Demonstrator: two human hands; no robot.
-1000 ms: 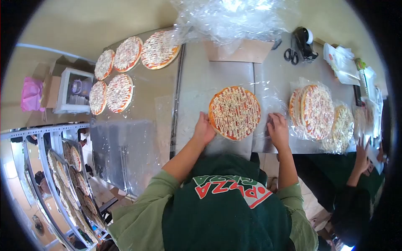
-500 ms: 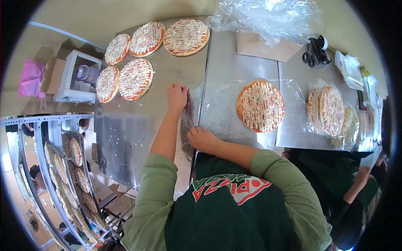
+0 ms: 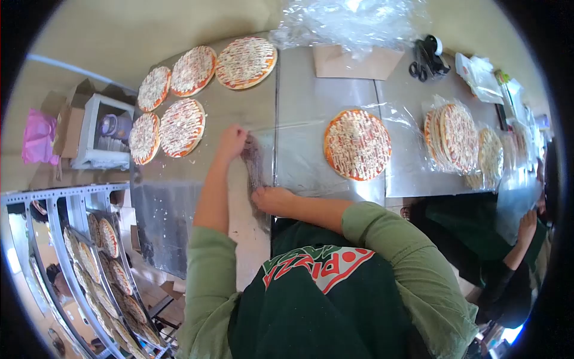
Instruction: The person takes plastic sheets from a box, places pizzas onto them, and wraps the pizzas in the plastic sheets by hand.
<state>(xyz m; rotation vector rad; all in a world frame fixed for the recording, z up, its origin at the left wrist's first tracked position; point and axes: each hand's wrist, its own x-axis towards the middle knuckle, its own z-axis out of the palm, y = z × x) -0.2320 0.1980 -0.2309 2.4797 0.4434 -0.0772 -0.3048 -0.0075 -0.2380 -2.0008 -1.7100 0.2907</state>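
A cheese-topped pizza (image 3: 357, 145) with red sauce lies flat in a clear plastic bag (image 3: 299, 149) on the metal table. The bag's left end is bunched into a dark-looking, crinkled strip (image 3: 254, 161) that runs between my hands. At the far end of this strip, my left hand (image 3: 232, 141) is closed on the plastic. Nearer my body, my right hand (image 3: 274, 200) pinches the same edge. My fingertips are partly hidden.
Several unwrapped pizzas (image 3: 182, 127) lie at the table's left. On the right is a stack of bagged pizzas (image 3: 454, 137). Plastic bags (image 3: 353, 21), a cardboard box (image 3: 359, 63) and scissors (image 3: 418, 70) are at the back. A rack of pizzas (image 3: 98, 191) stands left; a co-worker's hand (image 3: 527, 226) shows right.
The view has shifted, so the table's things sit further left. My left hand has lifted slightly with the bag's edge; both hands keep hold of it.
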